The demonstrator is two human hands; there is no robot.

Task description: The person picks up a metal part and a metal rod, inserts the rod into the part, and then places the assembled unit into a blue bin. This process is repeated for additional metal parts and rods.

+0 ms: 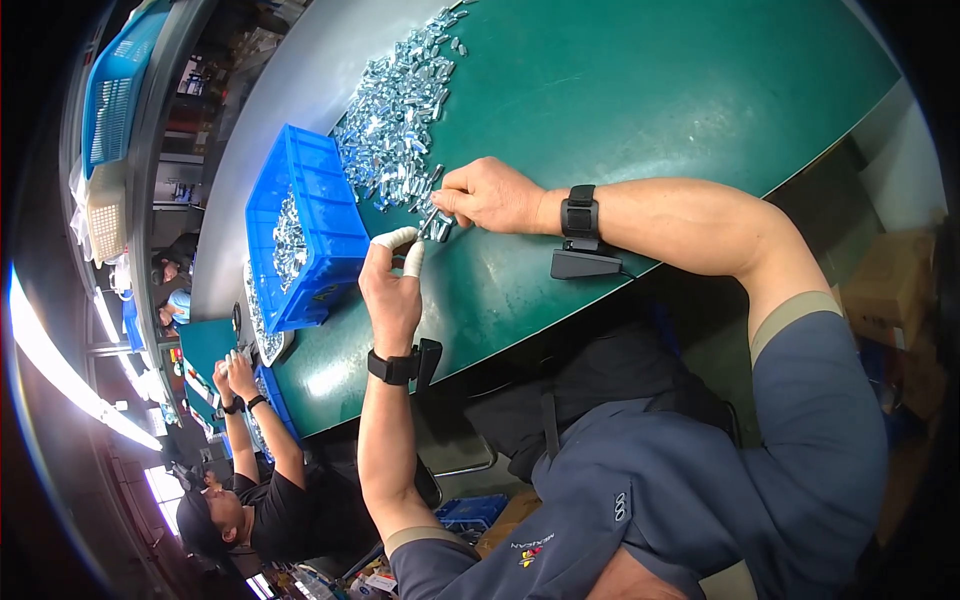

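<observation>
My left hand (392, 290) is closed in a pinch, with white coverings on its thumb and finger. A small shiny metal part (427, 222) lies between its fingertips and those of my right hand (496, 196). The right hand is closed too, thumb against fingers, at the other end of that part. Its exact shape is too small to make out. A few more metal parts (441, 232) lie right under the fingertips. Beyond the hands a big heap of like metal parts (395, 115) spreads over the green tabletop (620, 90).
Left of the heap stands a blue plastic bin (325, 245), tilted in view, holding more metal parts. Next to it is a white tray (272, 345) of parts. A co-worker (270, 510) in black works farther left. A blue basket (118, 90) sits on a shelf.
</observation>
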